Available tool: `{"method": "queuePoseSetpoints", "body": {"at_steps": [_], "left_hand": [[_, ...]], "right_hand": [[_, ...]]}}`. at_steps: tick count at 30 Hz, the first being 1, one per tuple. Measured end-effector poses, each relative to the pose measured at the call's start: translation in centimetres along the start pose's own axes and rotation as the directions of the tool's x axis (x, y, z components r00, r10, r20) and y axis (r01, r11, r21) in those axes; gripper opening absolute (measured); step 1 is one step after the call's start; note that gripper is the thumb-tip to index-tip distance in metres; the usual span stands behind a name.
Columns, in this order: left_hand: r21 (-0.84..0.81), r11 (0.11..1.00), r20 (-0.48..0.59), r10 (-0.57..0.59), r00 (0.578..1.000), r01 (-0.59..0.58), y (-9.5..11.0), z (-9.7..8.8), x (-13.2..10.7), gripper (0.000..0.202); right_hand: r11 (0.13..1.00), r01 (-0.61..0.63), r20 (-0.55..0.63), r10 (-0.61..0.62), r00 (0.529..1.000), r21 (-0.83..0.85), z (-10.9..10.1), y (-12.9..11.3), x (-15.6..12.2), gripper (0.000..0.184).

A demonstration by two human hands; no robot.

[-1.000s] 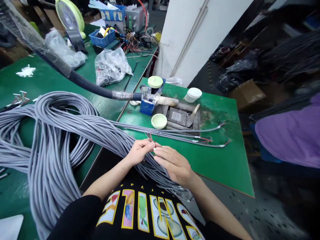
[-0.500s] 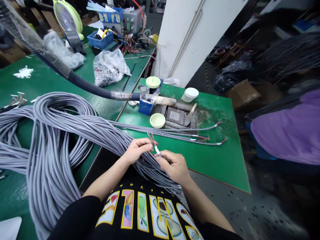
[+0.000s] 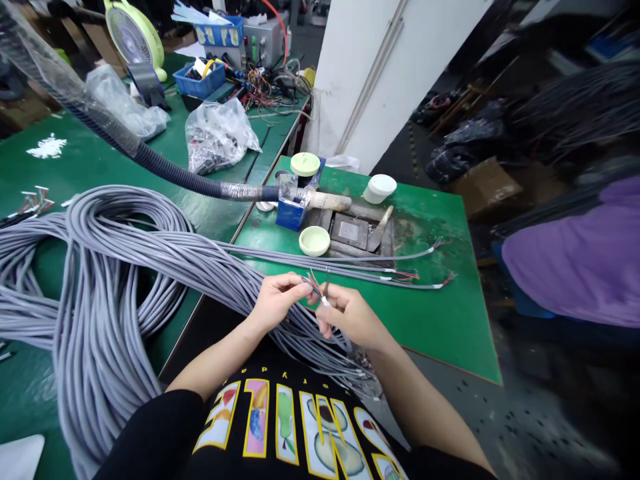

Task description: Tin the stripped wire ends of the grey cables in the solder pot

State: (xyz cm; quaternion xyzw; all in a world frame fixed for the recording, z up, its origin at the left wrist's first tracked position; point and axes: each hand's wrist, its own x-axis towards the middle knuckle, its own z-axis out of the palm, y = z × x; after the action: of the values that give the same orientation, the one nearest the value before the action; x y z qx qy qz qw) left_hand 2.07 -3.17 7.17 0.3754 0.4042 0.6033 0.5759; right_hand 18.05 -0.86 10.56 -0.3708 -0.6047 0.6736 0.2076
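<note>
My left hand (image 3: 279, 300) is closed, thumb and forefinger pinched at the thin coloured wires (image 3: 314, 283) that fan out of a grey cable's end. My right hand (image 3: 354, 319) grips that cable end beside its white sleeve (image 3: 326, 302), with the rest of the cable hidden by the fingers. Under and left of my hands runs a thick bundle of grey cables (image 3: 200, 260), looped on the left table. Several separate cable ends (image 3: 385, 279) with bared coloured wires lie on the green board beyond my right hand.
A solder pot (image 3: 351, 230) sits in the green board, near a pale green dish (image 3: 315, 241) and a white cup (image 3: 379, 189). A ribbed hose (image 3: 185, 177) crosses above the left table. At the right is a person in purple (image 3: 575, 253).
My right hand has moved up and turned around the cable end, so its white sleeve now shows less. The wires have shifted slightly right, with my left hand following.
</note>
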Motion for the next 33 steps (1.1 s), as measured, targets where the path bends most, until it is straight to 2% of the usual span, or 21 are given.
{"method": "queuePoseSetpoints", "body": {"at_steps": [7, 14, 25, 33], "left_hand": [[0.118, 0.982, -0.082, 0.158, 0.984, -0.148, 0.3, 0.4, 0.2, 0.022], [0.113, 0.984, -0.155, 0.153, 0.976, -0.137, -0.3, 0.4, 0.6, 0.023], [-0.011, 0.994, -0.194, 0.108, 0.975, -0.112, -0.7, 1.7, 1.5, 0.026], [-0.078, 0.993, -0.166, 0.069, 0.984, -0.083, -1.2, 1.8, 1.8, 0.026]], "right_hand": [[0.974, 0.201, -0.12, -0.214, 0.97, -0.108, -0.6, -0.9, 1.5, 0.025], [0.925, 0.307, -0.244, -0.359, 0.901, -0.226, -0.1, -1.1, 1.7, 0.021], [0.904, 0.315, -0.356, -0.407, 0.841, -0.29, -0.9, -0.3, 2.1, 0.015], [0.89, 0.296, -0.369, -0.419, 0.829, -0.346, -1.1, -0.5, 2.1, 0.014]]}}
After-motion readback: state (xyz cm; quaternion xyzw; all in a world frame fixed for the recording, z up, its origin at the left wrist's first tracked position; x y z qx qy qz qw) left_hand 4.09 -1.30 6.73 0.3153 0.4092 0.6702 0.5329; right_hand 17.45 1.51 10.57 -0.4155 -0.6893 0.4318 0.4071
